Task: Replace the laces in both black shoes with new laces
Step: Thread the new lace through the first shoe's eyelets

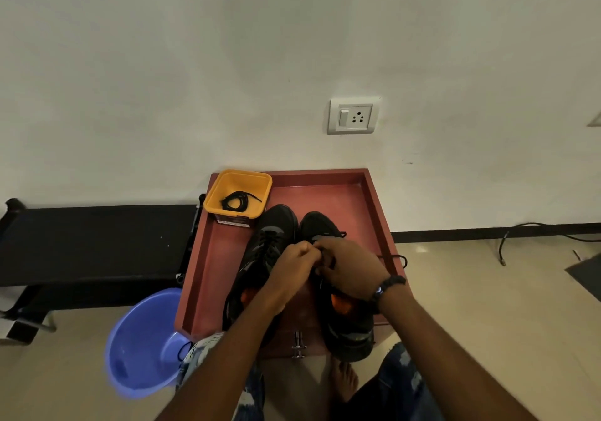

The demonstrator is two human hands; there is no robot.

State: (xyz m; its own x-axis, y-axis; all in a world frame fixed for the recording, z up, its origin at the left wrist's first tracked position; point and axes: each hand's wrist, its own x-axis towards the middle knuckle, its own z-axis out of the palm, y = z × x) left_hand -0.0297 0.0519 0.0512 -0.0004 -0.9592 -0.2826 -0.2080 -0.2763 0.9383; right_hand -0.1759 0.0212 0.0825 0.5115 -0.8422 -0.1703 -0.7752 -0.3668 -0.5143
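Head view shows your two hands meeting over the right black shoe (349,323), which stands on the red tray (221,258) just beside the left black shoe (270,245), both toes pointing toward the wall. Your left hand (292,266) has its fingers curled in, pinching the lace at the shoe's eyelets. Your right hand (351,268) also has curled fingers gripping the lace (401,258), whose loose end trails over the tray's right rim. At the tray's far left corner sits a yellow tub (239,181) holding a coiled black lace (239,200). Left of the tray, on the floor, lies a blue basin (140,339) with a lace end hanging over its rim.
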